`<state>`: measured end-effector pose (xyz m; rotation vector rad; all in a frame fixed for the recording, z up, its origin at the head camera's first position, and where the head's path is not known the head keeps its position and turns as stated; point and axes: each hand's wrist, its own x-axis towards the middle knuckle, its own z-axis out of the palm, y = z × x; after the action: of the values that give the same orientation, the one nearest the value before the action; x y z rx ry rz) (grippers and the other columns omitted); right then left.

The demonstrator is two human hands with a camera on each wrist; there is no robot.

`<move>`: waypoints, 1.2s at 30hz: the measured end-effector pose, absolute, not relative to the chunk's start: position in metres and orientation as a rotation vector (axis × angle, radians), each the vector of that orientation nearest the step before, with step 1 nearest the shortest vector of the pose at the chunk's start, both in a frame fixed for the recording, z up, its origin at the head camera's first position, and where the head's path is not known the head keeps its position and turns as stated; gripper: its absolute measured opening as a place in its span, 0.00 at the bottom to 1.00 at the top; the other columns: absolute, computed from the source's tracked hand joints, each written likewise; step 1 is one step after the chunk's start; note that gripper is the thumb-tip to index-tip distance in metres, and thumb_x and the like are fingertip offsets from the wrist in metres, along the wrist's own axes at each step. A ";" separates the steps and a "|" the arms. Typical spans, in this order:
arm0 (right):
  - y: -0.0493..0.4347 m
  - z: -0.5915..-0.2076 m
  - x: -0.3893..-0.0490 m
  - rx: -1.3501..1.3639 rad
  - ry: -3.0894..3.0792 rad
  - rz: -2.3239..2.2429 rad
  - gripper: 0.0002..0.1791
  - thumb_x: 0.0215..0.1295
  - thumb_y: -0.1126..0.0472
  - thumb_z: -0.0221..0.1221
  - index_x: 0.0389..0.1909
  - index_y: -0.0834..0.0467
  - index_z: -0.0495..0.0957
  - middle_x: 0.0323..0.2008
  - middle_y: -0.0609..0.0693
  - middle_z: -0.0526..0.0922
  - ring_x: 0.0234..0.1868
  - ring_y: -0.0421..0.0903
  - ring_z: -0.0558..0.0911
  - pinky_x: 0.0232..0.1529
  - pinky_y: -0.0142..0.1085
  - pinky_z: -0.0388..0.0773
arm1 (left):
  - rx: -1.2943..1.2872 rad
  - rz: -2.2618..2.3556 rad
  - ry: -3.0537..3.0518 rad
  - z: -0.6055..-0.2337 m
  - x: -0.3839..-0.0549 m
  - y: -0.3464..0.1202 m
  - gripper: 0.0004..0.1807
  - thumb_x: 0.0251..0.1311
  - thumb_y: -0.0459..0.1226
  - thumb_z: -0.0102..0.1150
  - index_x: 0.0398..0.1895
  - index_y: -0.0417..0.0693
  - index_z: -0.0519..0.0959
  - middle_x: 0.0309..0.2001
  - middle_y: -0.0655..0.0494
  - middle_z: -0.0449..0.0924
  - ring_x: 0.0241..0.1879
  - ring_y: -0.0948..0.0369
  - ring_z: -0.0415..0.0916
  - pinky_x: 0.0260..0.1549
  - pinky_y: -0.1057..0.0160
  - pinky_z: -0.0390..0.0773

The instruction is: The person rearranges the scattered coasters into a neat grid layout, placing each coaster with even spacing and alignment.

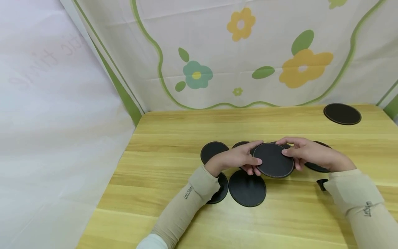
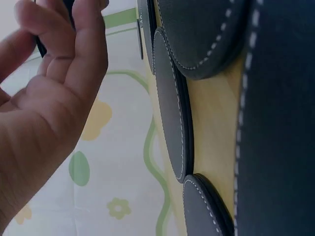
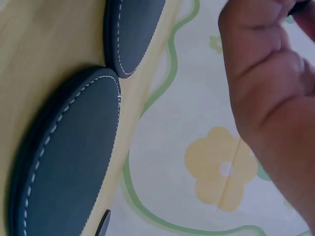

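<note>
A round black coaster (image 1: 273,160) with stitching along its rim is held above the table between both hands. My left hand (image 1: 237,157) pinches its left edge, thumb on the upper face. On the right edge, my right hand (image 1: 314,154) grips it the same way. Below lie more black coasters: one at the upper left (image 1: 214,151), two in front, a left one (image 1: 222,188) partly behind the sleeve and a whole one (image 1: 247,188). Others, such as the right one (image 1: 318,167), are partly covered by the hands. In the left wrist view, coasters (image 2: 172,108) look thick-edged.
A separate coaster (image 1: 342,114) lies at the table's far right corner. The wooden table (image 1: 168,138) meets a white flowered curtain (image 1: 217,41) at the back, with a white sheet (image 1: 62,138) on the left. A small black piece (image 1: 322,184) shows beside the right sleeve.
</note>
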<state>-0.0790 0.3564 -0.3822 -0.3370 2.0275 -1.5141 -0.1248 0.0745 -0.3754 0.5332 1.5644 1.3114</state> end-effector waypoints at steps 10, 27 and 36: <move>0.363 -0.383 -0.078 -0.388 1.989 -1.421 0.14 0.79 0.60 0.52 0.57 0.65 0.70 0.20 0.55 0.77 0.18 0.50 0.79 0.22 0.44 0.80 | 0.601 1.145 1.601 -0.376 -0.117 0.079 0.42 0.75 0.35 0.55 0.83 0.57 0.44 0.28 0.45 0.84 0.21 0.57 0.76 0.29 0.63 0.80; 0.363 -0.391 -0.077 -0.547 1.887 -1.339 0.08 0.76 0.65 0.54 0.47 0.63 0.81 0.22 0.55 0.78 0.17 0.45 0.78 0.18 0.41 0.80 | 0.675 0.929 1.718 -0.380 -0.107 0.085 0.32 0.76 0.40 0.55 0.78 0.46 0.59 0.31 0.48 0.84 0.25 0.58 0.78 0.32 0.66 0.82; 0.359 -0.392 -0.075 -0.474 1.997 -1.172 0.11 0.73 0.67 0.54 0.38 0.59 0.86 0.23 0.51 0.79 0.21 0.43 0.78 0.22 0.35 0.77 | 0.712 0.882 1.761 -0.382 -0.106 0.087 0.28 0.76 0.40 0.54 0.76 0.46 0.64 0.30 0.51 0.84 0.24 0.59 0.77 0.30 0.67 0.80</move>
<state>-0.0752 0.3592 -0.3916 -0.4742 1.9965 -1.1718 -0.1056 0.0869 -0.3817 0.7117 1.7612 0.8817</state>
